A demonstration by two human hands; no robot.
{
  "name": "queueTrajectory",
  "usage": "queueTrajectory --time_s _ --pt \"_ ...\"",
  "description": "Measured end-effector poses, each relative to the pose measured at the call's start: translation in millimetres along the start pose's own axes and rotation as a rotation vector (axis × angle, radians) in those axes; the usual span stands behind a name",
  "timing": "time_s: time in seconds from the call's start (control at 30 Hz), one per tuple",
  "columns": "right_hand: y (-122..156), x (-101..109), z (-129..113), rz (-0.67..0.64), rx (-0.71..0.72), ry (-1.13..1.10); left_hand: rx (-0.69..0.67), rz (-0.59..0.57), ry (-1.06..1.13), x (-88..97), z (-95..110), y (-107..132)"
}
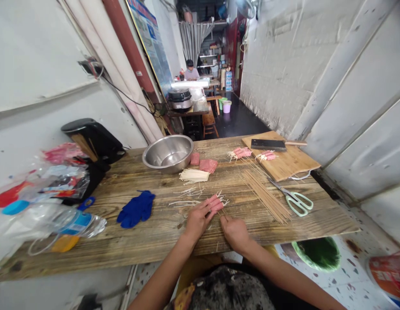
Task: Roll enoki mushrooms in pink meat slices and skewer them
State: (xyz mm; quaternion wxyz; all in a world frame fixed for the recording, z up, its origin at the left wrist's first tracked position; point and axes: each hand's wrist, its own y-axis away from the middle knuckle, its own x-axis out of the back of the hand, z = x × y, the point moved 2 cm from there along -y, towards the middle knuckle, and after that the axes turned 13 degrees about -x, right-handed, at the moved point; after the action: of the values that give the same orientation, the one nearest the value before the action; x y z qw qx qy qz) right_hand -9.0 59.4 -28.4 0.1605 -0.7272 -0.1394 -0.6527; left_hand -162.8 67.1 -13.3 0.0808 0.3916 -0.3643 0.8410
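Observation:
At the front of the table, my left hand [196,221] is closed on several pink meat rolls [216,203] with white enoki ends sticking out. My right hand [235,233] pinches a thin bamboo skewer close against the rolls' near side; how far it runs into them is hidden. Ahead lie a bunch of enoki mushrooms [194,175] and pink meat slices [208,165], with loose enoki strands [184,203] left of my hands. A pile of bamboo skewers [266,196] and green-handled scissors [298,202] are to the right.
A steel bowl [168,153] stands at the back. A cutting board [295,161] carries a cleaver [268,145] and finished rolls [267,155], with more rolls [240,153] beside it. Blue gloves [135,209] and a plastic bottle [79,223] lie left. A person [191,72] sits far back.

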Motion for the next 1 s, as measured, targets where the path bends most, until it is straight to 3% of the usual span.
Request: queueTrajectory --time_s 0.27,0.5,0.67,0.87,1.0 --pt "25.8 12.5 23.0 0.183 -0.160 -0.084 -0.001 0.139 -0.234 -15.8 -13.2 20.1" --pt "36.5 10.0 31.7 0.028 -0.283 -0.096 -0.036 0.177 -0.252 -14.9 -11.4 21.3" --pt "27.0 16.4 40.5 -0.079 -0.319 -0.266 0.002 0.403 -0.337 -9.0 -15.1 26.3" --pt "17.3 23.8 80.4 -0.001 -0.283 -0.539 0.017 0.483 -0.366 -9.0 -20.6 28.5" --pt "-13.1 40.7 124.1 0.160 -0.276 -0.607 -0.016 0.478 -0.403 -11.5 -22.5 28.0"
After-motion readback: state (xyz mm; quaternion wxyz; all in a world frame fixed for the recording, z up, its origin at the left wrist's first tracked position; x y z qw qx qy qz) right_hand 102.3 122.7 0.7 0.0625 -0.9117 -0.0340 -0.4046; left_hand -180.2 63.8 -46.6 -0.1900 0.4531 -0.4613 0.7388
